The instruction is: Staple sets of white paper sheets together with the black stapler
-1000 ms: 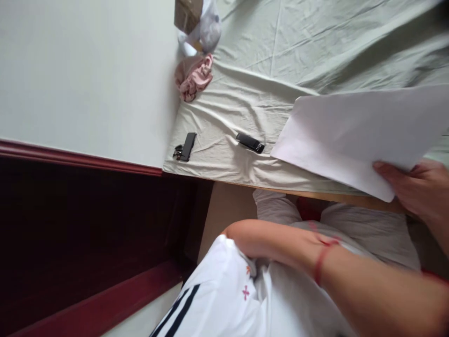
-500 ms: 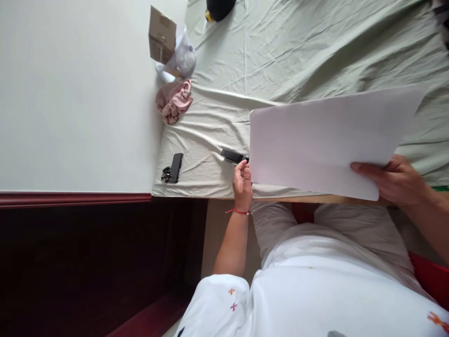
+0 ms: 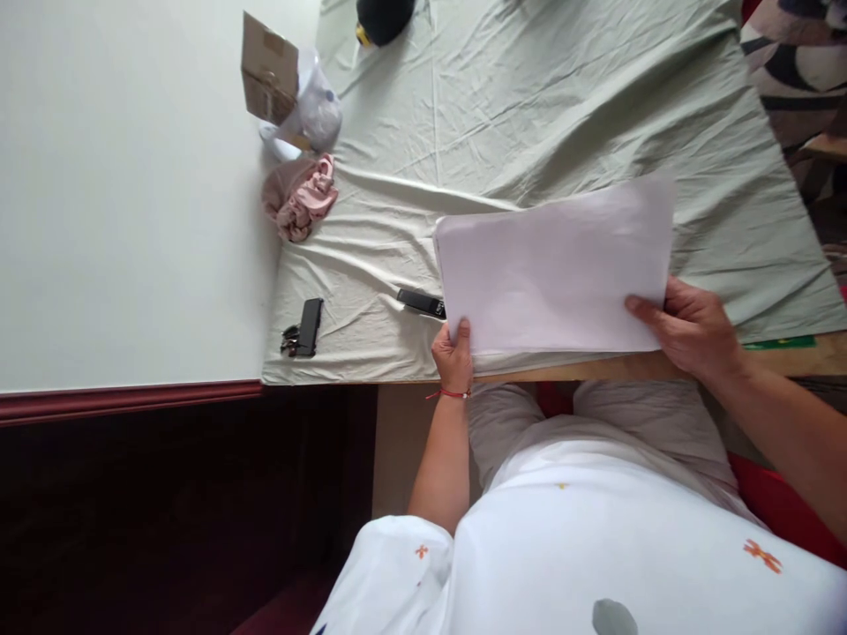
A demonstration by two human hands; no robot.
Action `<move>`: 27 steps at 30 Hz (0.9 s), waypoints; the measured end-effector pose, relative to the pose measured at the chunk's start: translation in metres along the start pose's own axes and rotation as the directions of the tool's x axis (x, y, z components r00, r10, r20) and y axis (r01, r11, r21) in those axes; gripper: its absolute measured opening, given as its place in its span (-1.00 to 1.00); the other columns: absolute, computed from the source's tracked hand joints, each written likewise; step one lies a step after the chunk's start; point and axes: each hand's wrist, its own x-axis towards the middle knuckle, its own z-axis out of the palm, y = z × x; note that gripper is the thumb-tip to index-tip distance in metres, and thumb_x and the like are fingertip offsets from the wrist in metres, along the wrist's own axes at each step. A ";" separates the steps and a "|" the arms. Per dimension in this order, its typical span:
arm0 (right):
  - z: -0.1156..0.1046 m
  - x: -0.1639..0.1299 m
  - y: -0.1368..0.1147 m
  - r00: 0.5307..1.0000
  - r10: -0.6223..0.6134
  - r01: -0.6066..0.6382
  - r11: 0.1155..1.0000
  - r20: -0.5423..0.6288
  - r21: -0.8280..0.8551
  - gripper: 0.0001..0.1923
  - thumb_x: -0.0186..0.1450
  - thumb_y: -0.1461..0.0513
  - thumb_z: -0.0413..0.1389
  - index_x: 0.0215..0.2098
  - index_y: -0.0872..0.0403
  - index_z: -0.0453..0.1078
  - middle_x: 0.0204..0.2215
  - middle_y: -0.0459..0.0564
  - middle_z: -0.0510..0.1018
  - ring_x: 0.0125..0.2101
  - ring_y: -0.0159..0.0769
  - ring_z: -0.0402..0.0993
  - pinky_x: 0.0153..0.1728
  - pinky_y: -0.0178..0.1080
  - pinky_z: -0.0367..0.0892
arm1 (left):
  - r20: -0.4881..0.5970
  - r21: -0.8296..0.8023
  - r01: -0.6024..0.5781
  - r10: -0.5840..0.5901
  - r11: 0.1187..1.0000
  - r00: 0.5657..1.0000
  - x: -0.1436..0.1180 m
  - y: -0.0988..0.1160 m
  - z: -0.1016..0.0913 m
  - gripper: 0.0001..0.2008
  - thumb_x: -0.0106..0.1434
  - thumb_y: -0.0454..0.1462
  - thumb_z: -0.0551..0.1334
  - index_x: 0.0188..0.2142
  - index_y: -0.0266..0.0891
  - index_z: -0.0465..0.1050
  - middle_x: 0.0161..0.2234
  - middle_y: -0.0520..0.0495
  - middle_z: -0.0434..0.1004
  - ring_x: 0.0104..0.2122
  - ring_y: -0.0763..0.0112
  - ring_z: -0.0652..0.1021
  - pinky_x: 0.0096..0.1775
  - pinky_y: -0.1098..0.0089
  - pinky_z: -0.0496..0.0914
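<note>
Several sheets of white paper (image 3: pixel 556 273) lie together in a loose stack, held just above the near edge of the covered table. At the lower left corner my left hand (image 3: pixel 453 351) grips the stack, thumb on top and fingers beneath. My right hand (image 3: pixel 694 328) is closed on the right edge, its thumb also on the upper face. A slim black object (image 3: pixel 422 302), perhaps a stapler, lies just left of the paper, its right end next to the sheets. Most of the fingers under the paper are hidden.
On the pale green cloth (image 3: pixel 371 194) are a black oblong object (image 3: pixel 310 326) with small dark pieces beside it, a pink cloth (image 3: pixel 303 198), a plastic bag (image 3: pixel 318 106) and a cardboard box (image 3: pixel 270 70). A dark rounded thing (image 3: pixel 385 19) stands at the back. A white wall (image 3: pixel 132 194) borders the left.
My left hand, beside the paper's left edge before, now has its thumb over the corner. The right side of the paper has come left with my right hand, and the sheets lie more level.
</note>
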 end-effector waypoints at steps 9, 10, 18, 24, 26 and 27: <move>-0.001 -0.008 -0.007 0.955 -0.226 0.100 0.855 -0.192 -0.509 -0.66 0.31 -0.05 0.19 -0.26 0.04 0.54 -0.53 -0.08 0.50 -0.50 -0.31 0.32 -0.43 -0.22 0.22 | 0.055 0.059 -0.041 0.038 0.997 0.998 0.001 -0.003 -0.005 -0.62 0.21 0.03 0.45 -0.36 -0.23 0.50 -0.45 0.08 0.44 -0.44 0.53 0.40 -0.32 0.51 0.32; -0.001 -0.007 -0.007 0.950 -0.242 0.103 0.839 -0.198 -0.534 -0.67 0.31 -0.05 0.18 -0.29 0.04 0.51 -0.54 -0.08 0.49 -0.51 -0.30 0.32 -0.43 -0.22 0.22 | 0.049 0.077 -0.047 0.043 0.996 0.998 0.001 -0.004 -0.006 -0.61 0.24 0.03 0.43 -0.39 -0.24 0.48 -0.48 0.09 0.40 -0.45 0.55 0.38 -0.34 0.51 0.29; -0.003 0.000 -0.002 0.950 -0.168 0.053 0.918 -0.264 -0.393 -0.63 0.35 -0.03 0.19 -0.07 0.04 0.55 -0.26 -0.02 0.69 -0.29 -0.21 0.54 -0.25 -0.21 0.39 | 0.188 -0.016 -0.018 0.020 1.000 0.982 -0.002 0.000 -0.008 -0.53 0.09 0.03 0.51 -0.17 -0.22 0.56 -0.31 -0.03 0.59 -0.31 0.41 0.55 -0.22 0.43 0.41; -0.001 0.000 -0.003 0.945 -0.165 0.040 0.915 -0.281 -0.401 -0.64 0.34 -0.02 0.21 -0.06 0.04 0.57 -0.21 -0.01 0.72 -0.23 -0.14 0.59 -0.14 -0.14 0.46 | 0.092 0.200 -0.050 0.032 0.978 0.995 -0.001 0.002 -0.005 -0.52 0.24 0.14 0.38 -0.42 -0.24 0.44 -0.52 0.09 0.34 -0.49 0.53 0.32 -0.39 0.48 0.25; -0.001 0.000 -0.004 0.947 -0.162 0.041 0.918 -0.276 -0.395 -0.63 0.34 -0.02 0.21 -0.06 0.05 0.57 -0.22 0.00 0.72 -0.23 -0.15 0.59 -0.13 -0.14 0.46 | 0.071 0.224 -0.068 0.053 0.972 0.996 -0.001 0.001 -0.005 -0.49 0.28 0.15 0.33 -0.47 -0.23 0.37 -0.54 0.11 0.26 -0.49 0.53 0.29 -0.39 0.47 0.22; -0.001 0.000 -0.004 0.948 -0.164 0.047 0.920 -0.274 -0.388 -0.63 0.35 -0.02 0.21 -0.05 0.05 0.57 -0.21 0.01 0.72 -0.22 -0.15 0.59 -0.11 -0.15 0.46 | 0.071 0.218 -0.071 0.057 0.973 0.996 -0.001 0.001 -0.005 -0.48 0.29 0.15 0.32 -0.48 -0.22 0.37 -0.54 0.11 0.26 -0.49 0.53 0.29 -0.38 0.47 0.22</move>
